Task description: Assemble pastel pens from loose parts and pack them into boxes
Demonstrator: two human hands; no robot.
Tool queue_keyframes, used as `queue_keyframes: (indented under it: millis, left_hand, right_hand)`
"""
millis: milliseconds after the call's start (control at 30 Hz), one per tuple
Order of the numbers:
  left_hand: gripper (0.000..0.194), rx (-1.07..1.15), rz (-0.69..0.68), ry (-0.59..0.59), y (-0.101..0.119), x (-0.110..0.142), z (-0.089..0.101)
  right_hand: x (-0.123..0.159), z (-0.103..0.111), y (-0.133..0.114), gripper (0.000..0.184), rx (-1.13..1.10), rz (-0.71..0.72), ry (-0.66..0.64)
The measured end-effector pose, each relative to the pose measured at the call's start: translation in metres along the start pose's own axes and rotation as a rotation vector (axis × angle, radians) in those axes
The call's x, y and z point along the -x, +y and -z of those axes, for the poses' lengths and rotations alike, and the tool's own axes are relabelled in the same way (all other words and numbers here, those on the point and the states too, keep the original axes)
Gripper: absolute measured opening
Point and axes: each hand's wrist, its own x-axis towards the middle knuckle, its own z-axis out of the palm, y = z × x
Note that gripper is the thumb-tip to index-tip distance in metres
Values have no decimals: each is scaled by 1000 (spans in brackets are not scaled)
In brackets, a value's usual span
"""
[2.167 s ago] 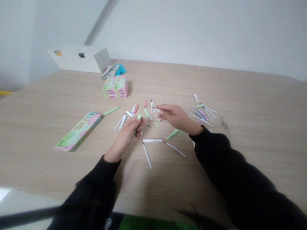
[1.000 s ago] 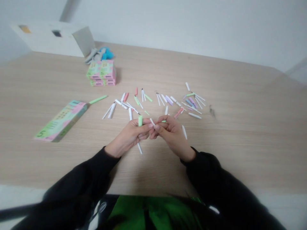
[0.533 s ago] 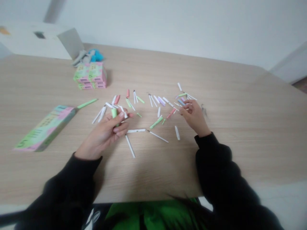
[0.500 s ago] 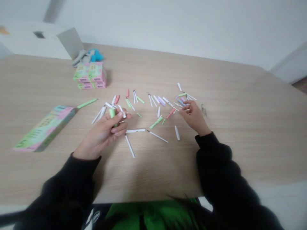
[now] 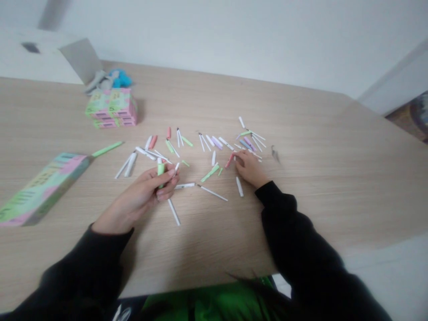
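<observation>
My left hand (image 5: 147, 191) is closed around a green pen part (image 5: 161, 167) that sticks up between thumb and fingers. My right hand (image 5: 249, 168) rests curled on the wooden table (image 5: 317, 178), its fingertips against a pink pen piece (image 5: 229, 159) amid scattered parts; what they hold, if anything, is hidden. Several white, green, pink and purple pen pieces (image 5: 214, 142) lie spread between and beyond both hands. A white barrel (image 5: 173, 211) lies just under my left hand.
A long green-and-pink box (image 5: 36, 187) lies at the left. A stack of similar boxes (image 5: 112, 108) stands further back, with grey and blue cloth (image 5: 110, 80) and a white carton (image 5: 40, 58) behind it. A small dark scrap (image 5: 275, 154) lies right of the parts.
My hands were together over a small part a second ago. The right hand then reached out to the right-hand pile and has now drawn back left to the pink piece. The left hand kept the green part.
</observation>
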Motion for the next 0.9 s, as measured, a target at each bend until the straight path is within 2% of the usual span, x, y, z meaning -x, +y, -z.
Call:
queue_keyframes:
  millis: [67,167,267,367,500,633,767,900]
  left_hand:
    - [22,-15,2,4,0,0,0]
    - [20,-30,15,15,-2,-1,1]
    - [22,-39,32,31,-3,-2,0]
    - [24,-39,45,21,-4,-2,-1]
    - [24,-49,47,26,-3,-1,-1]
    - [26,-37,56,47,0,0,0]
    - [33,-39,58,67,1,0,2]
    - [40,-84,48,67,-1,-1,2]
  right_hand:
    - [1,-4,-5,43,-6,22,-26]
    - [-4,0,-2,43,24,15,30]
    - [-11,12,16,48,110,-86,140]
    - [-12,18,34,48,170,-161,140]
    - [-5,9,41,47,179,-158,60]
    - [-1,1,38,46,175,-168,62]
    - [-3,1,40,49,132,-160,117]
    - [-10,1,50,50,54,-131,233]
